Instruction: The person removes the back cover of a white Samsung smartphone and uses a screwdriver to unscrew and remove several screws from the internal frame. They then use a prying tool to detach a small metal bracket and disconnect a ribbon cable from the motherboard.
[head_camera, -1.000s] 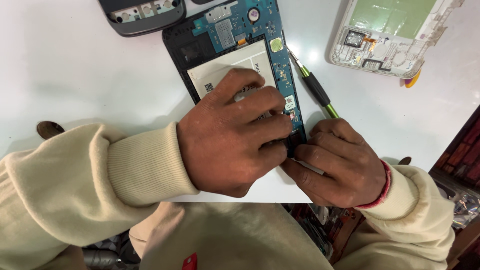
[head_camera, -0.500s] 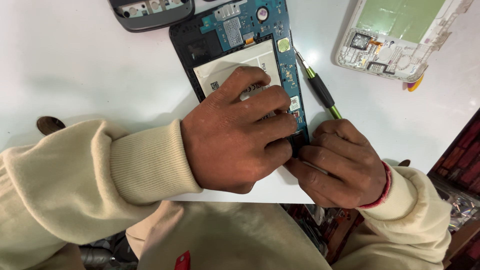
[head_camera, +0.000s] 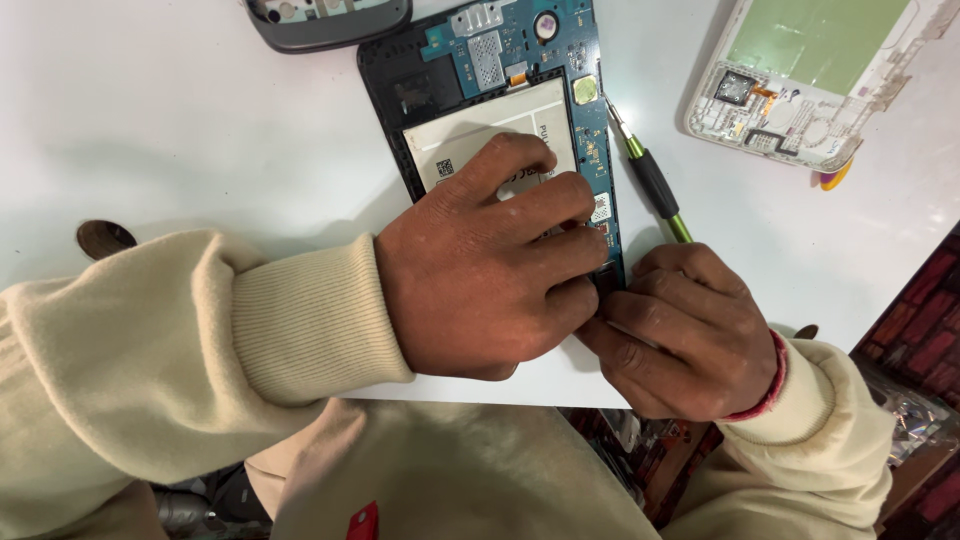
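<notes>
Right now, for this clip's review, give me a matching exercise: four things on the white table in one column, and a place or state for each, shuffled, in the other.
Things:
1. opened tablet
2. screwdriver
3. white back cover
4. dark grey frame piece

Places or states:
A. top right of the table, inner side up, green panel showing
B. at the top edge of the view, left of the tablet's upper end
C. under the left hand, blue circuit board exposed
D. lying just right of the tablet, above the right hand, green and black handle

Pairs: 1-C, 2-D, 3-A, 4-B
</notes>
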